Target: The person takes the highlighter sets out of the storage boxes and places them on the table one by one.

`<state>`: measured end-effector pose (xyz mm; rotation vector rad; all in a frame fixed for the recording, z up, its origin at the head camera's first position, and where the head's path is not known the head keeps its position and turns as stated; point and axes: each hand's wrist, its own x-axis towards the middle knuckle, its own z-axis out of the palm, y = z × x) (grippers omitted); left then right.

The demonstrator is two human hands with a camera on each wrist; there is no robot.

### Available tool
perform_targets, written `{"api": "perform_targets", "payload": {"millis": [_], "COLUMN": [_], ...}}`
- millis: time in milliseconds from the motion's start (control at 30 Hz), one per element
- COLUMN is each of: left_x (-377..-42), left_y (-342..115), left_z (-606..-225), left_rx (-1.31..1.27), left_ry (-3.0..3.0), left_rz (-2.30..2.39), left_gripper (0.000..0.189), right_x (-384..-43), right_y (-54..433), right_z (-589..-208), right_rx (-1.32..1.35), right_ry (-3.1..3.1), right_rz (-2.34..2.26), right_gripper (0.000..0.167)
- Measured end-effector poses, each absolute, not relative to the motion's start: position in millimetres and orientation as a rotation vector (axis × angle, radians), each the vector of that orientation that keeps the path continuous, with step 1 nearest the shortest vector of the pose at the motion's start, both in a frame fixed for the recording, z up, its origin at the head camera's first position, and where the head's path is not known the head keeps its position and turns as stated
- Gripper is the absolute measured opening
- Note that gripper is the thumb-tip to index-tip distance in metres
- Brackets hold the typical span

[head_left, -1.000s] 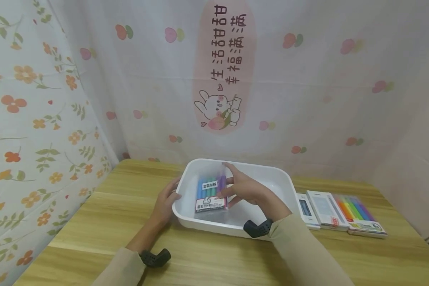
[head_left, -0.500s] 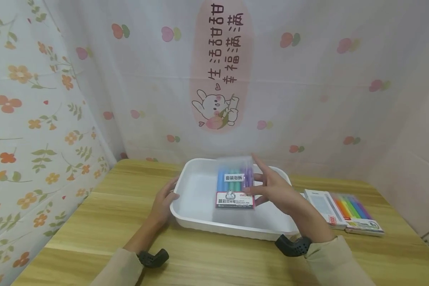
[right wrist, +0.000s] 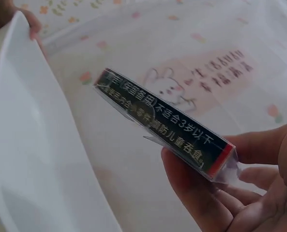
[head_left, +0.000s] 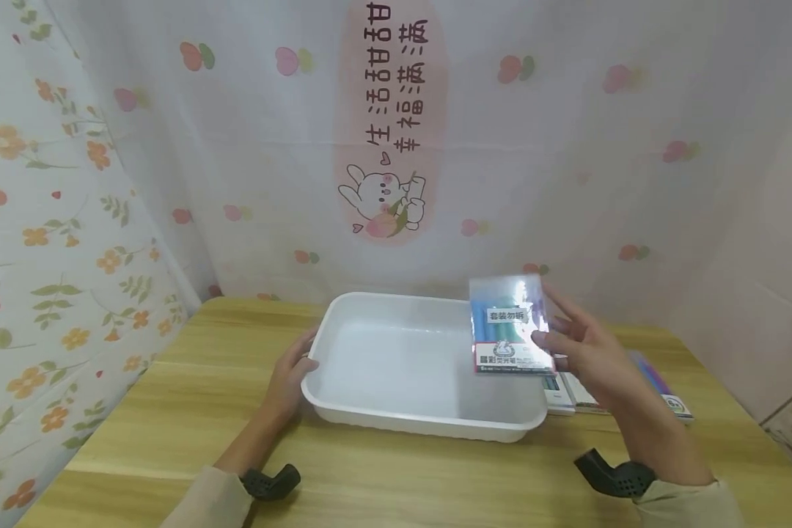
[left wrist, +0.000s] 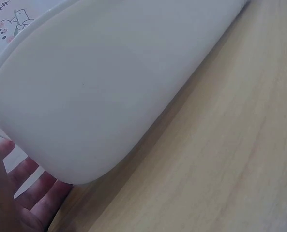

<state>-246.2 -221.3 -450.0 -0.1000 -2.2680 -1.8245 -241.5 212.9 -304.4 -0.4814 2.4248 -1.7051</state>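
Note:
A clear pack of highlighter pens (head_left: 510,326) in blue, green and purple is pinched at its right side by my right hand (head_left: 586,352), raised over the right end of a white plastic tray (head_left: 409,424). In the right wrist view the thumb and fingers (right wrist: 264,150) hold the pack (right wrist: 165,123), its dark printed end facing the camera. My left hand (head_left: 285,385) grips the tray's left side, thumb on the rim. The left wrist view shows its fingers (left wrist: 37,188) against the outer wall (left wrist: 85,106). Nothing lies on the visible tray floor.
Right of the tray lie flat white packages (head_left: 559,400) and a rainbow-coloured pen pack (head_left: 666,396), partly hidden behind my right hand and arm. The wooden table (head_left: 396,484) ends at a patterned curtain (head_left: 270,183) behind and at the left.
My right hand has lifted the highlighter pack up out of the tray and carried it rightward. The left hand stays on the tray's left side; the view has shifted slightly right.

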Motion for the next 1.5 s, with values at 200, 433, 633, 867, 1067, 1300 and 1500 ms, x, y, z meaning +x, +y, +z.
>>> {"api": "perform_targets", "payload": {"millis": [200,433,633,867,1067,1300,1500], "left_x": [-249,-248,-248,-246,-241,-240,-236], "left_y": [-219,-215,-215,-212,-213,-222,-228], "left_z": [-457,-454,-452,-452,-452,-444,-440], "left_rx": [-0.134,-0.141,-0.137,-0.126,-0.118,-0.134,-0.108], "left_ry": [-2.269,-2.289,-2.296,-2.309,-2.311,-2.333,-2.356], "left_rz": [-1.869,-1.837,-1.817,-1.818,-1.798,-1.758,-1.725], "left_gripper": [0.057,0.057,0.056,0.055,0.056,0.056,0.055], "right_x": [-248,-245,-245,-245,-251,-266,-276], "right_y": [267,314,333,364,398,422,436], "right_z": [-305,-296,-296,-312,-334,-346,-360], "right_rx": [-0.460,-0.214,0.039,0.295,0.390,0.554,0.781], "right_ry": [2.327,2.372,2.491,2.677,2.508,2.544,2.664], "right_rz": [-2.056,-2.159,-2.187,-2.141,-2.362,-2.266,-1.987], "right_gripper": [0.066,0.067,0.070,0.061,0.064,0.057,0.053]}}
